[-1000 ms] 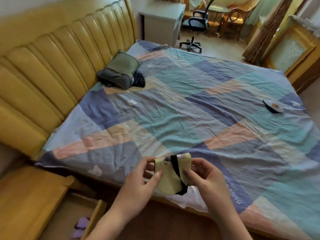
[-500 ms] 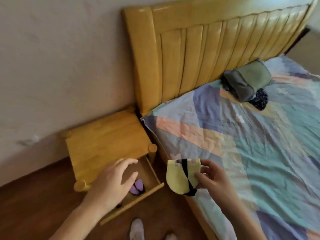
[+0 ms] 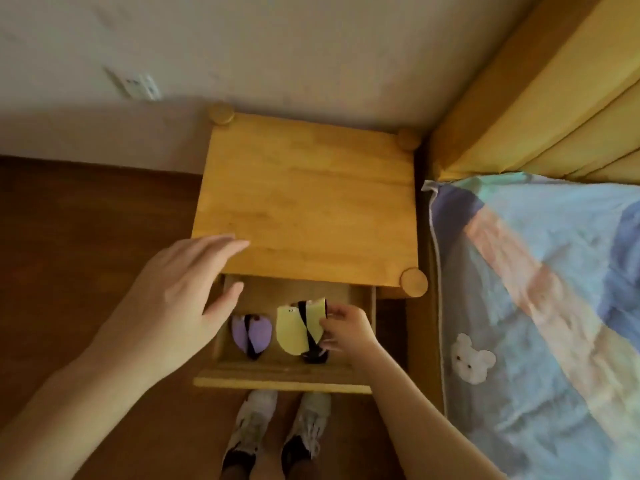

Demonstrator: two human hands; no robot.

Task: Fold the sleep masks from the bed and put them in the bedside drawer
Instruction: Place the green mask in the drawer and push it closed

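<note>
A folded yellow sleep mask (image 3: 298, 329) with a black strap is held inside the open bedside drawer (image 3: 282, 379), with my right hand (image 3: 346, 332) shut on its right edge. To its left in the drawer lies a folded purple sleep mask (image 3: 251, 336), also with a black strap. My left hand (image 3: 183, 299) hovers open over the drawer's left side, fingers spread, near the front edge of the wooden bedside table (image 3: 308, 202). It holds nothing.
The bed (image 3: 540, 306) with a patchwork sheet lies to the right, its yellow padded headboard (image 3: 540, 116) at the upper right. My two shoes (image 3: 280, 431) stand on the dark wood floor just before the drawer front. A wall socket (image 3: 136, 88) sits at upper left.
My view has swung from the bed down onto the bedside table. My right hand has carried the yellow mask from above the bed edge into the drawer. My left hand let go of it earlier.
</note>
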